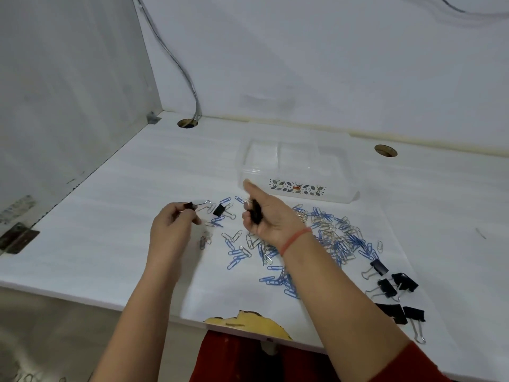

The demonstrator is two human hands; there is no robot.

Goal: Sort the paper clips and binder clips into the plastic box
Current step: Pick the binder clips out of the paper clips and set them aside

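Left hand [172, 226] pinches one black binder clip [189, 206]. Right hand [265, 217] grips several binder clips [255, 212]. Plastic box [296, 172] sits just beyond the right hand.

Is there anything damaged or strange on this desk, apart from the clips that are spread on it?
Yes. At the near edge of the desk, the white surface is broken away, showing a chipped yellow patch with a dark border. A worn hinge also lies on its left edge. The plastic box looks intact.
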